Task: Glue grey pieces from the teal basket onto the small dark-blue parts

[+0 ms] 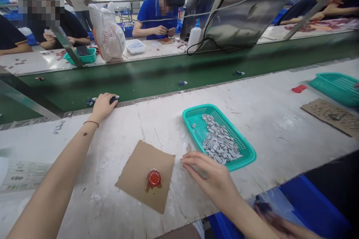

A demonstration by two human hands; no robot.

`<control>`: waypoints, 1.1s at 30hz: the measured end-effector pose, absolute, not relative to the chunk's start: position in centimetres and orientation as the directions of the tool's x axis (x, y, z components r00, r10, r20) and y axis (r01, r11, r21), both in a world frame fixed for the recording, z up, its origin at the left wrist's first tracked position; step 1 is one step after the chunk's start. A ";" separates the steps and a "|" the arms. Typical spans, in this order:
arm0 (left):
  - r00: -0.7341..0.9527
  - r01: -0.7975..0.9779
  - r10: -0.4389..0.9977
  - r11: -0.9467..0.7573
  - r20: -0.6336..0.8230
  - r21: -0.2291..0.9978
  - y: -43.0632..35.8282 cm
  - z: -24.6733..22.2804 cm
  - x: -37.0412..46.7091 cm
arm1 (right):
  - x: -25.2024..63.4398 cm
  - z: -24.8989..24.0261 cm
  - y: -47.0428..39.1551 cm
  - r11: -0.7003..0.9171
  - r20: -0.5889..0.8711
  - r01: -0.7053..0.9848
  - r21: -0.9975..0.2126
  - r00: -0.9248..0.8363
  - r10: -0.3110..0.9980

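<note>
My left hand [104, 105] reaches to the far edge of the bench by the green belt. Its fingers are closed on a small dark blue piece with a whitish tip [113, 99]. Another dark and white piece [91, 101] lies on the belt just beside it. Above the bench, my right hand [211, 174] has thumb and fingertips drawn together; anything between them is too small to make out. It is between a cardboard square [140, 168], bearing a round red container [154, 178] with a wet brown smear, and a green basket [193, 111] of small grey pieces [220, 142].
The green belt [151, 82] carries several small pieces. A metal post [30, 93] rises at left. On the right are another basket [336, 86], a red piece [298, 89] and cardboard [322, 114]. Across the belt, people sit near a white bottle [194, 37] and hanging cables.
</note>
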State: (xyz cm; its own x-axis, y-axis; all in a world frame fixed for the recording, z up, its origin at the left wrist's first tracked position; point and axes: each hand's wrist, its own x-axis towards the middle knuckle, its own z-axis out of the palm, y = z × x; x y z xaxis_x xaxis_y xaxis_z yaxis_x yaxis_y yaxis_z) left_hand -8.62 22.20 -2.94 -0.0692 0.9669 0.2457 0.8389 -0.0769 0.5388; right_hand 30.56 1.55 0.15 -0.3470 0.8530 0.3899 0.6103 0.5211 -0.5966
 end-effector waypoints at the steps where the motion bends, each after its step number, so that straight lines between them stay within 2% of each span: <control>1: -0.097 0.817 0.966 -0.060 0.239 0.573 22.3 -3.0 -8.6 | 30.3 -0.8 0.6 0.522 0.395 0.614 -0.592 -0.344 0.852; 7: -0.339 0.581 0.908 -0.004 0.246 0.814 22.0 -2.3 -8.6 | 30.5 -5.3 -2.4 0.541 0.466 0.704 -0.460 -0.327 0.822; 11: -0.467 0.315 0.864 -0.038 0.189 0.948 19.4 -1.7 -6.4 | 30.4 -5.6 -3.2 0.521 0.466 0.714 -0.467 -0.302 0.832; 14: -0.412 0.063 0.910 -0.026 0.050 0.998 15.2 -1.2 -4.1 | 30.1 -5.4 -3.3 0.458 0.433 0.715 -0.528 -0.237 0.870; 16: -0.275 -0.205 0.955 0.051 -0.107 0.977 11.8 -1.0 -2.8 | 29.9 -5.2 -3.3 0.400 0.411 0.729 -0.555 -0.177 0.894; 18: -0.142 -0.337 0.964 0.165 -0.224 0.927 8.5 -1.0 -1.7 | 29.7 -5.1 -3.2 0.352 0.394 0.753 -0.556 -0.134 0.909; 21: -0.041 -0.354 0.941 0.301 -0.336 0.886 4.5 -1.4 -0.7 | 29.4 -5.0 -3.1 0.335 0.373 0.770 -0.543 -0.136 0.918; 24: -0.003 -0.307 0.924 0.364 -0.383 0.879 1.8 -2.1 -0.1 | 29.2 -4.8 -2.9 0.352 0.351 0.758 -0.549 -0.173 0.920; 33: -0.003 -0.241 0.953 0.292 -0.302 0.926 -1.4 -2.4 1.1 | 29.5 -3.6 -1.7 0.267 0.182 0.778 -0.568 -0.197 0.963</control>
State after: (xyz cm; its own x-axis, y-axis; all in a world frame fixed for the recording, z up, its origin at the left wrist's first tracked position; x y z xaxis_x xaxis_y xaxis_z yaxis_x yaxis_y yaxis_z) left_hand 1.14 -1.39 -2.39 -0.0027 0.9535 -0.3015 -0.2412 0.2920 0.9255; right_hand 29.45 -1.71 -3.60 -0.1969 0.9633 0.1823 0.7783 0.2666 -0.5684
